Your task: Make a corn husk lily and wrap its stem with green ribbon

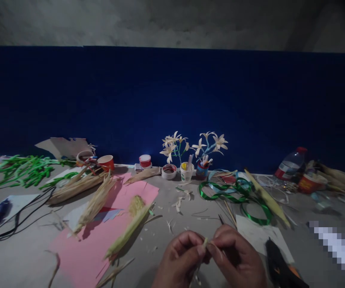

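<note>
One small pale-green piece (205,242) shows in the head view, pinched between the two grips above the near part of the counter (208,218). It lies just right of the left hand's (180,258) fingertips and just left of the right hand's (240,256), so neither is clearly nearer. Its visible tip points roughly upright; its lower end is hidden. Counted: two hands, two white-flower bunches (169,151), one bottle (291,163), one black glue gun (278,262) beside the right hand.
</note>
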A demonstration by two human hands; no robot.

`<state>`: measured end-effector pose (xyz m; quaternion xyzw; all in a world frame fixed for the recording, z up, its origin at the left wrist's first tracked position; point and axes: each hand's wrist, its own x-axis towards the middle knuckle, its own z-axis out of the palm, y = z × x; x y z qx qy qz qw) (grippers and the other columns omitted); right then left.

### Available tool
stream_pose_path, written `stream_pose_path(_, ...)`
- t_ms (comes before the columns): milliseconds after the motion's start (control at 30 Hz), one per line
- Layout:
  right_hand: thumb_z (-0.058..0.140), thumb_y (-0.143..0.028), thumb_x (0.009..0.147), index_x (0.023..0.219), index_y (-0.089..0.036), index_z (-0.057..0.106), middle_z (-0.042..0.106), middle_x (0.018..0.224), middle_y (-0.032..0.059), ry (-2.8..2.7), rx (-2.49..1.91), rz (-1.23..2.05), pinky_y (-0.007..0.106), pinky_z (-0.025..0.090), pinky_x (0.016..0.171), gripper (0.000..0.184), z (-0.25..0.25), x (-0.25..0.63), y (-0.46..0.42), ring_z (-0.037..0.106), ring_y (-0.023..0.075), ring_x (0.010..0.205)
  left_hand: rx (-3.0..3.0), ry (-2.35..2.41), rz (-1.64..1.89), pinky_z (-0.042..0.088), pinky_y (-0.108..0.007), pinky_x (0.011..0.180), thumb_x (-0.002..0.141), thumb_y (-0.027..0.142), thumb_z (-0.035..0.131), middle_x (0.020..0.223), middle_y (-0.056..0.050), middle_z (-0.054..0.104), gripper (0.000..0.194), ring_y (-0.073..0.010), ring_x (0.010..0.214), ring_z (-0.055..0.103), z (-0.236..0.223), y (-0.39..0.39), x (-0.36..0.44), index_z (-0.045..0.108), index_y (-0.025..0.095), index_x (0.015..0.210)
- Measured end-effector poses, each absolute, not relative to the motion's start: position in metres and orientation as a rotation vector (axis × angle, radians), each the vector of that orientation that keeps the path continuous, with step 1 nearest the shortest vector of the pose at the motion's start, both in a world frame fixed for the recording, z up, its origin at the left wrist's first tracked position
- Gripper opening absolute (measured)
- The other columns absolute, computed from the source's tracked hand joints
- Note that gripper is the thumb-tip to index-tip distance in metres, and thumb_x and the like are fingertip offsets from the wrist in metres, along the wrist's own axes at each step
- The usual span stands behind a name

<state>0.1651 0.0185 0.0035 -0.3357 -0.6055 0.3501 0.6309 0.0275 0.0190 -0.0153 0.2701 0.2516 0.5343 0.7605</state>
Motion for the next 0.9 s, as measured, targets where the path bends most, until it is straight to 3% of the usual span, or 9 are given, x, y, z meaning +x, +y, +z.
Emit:
stream_pose_path(233, 0.07, -0.011, 0.077, 0.071, -0.024, 0.066, 0.057, 0.064, -0.0007, -1.378, -0.803, 0.819, 0.025, 0.046, 0.052, 0.015, 0.006, 0.164, 0.016, 0.057, 0.0166, 0.059, 0.601, 0.593, 1.157, 0.035, -0.023, 0.061, 0.054, 0.033, 0.088, 0.058, 0.001, 0.062, 0.031, -0.0111, 0.058, 0.052, -0.008, 0.019, 0.027, 0.064, 0.014, 0.058)
stream_pose_path(567, 0.07, -0.023, 0.079, 0.077, -0.023, 0.064, 0.058, 0.071, -0.0001, -1.409, -0.932, 0.903, 0.024, 0.049, 0.054, 0.006, 0.01, 0.165, 0.014, 0.058, 0.0148, 0.059, 0.593, 0.581, 1.174, 0.035, -0.024, 0.062, 0.057, 0.027, 0.087, 0.06, 0.0, 0.063, 0.026, -0.0114, 0.059, 0.051, -0.001, 0.015, 0.025, 0.066, 0.014, 0.06)
stream_pose_path(900, 0.081, -0.039, 0.066, 0.077, -0.023, 0.062, 0.058, 0.064, -0.003, -1.193, -1.068, 0.989, 0.022, 0.042, 0.048, 0.027, 0.019, 0.158, 0.009, 0.053, 0.0118, 0.053, 0.566, 0.517, 1.14, 0.034, -0.024, 0.063, 0.058, 0.027, 0.087, 0.061, -0.002, 0.066, 0.025, -0.0119, 0.06, 0.054, -0.003, 0.014, 0.024, 0.067, 0.013, 0.062)
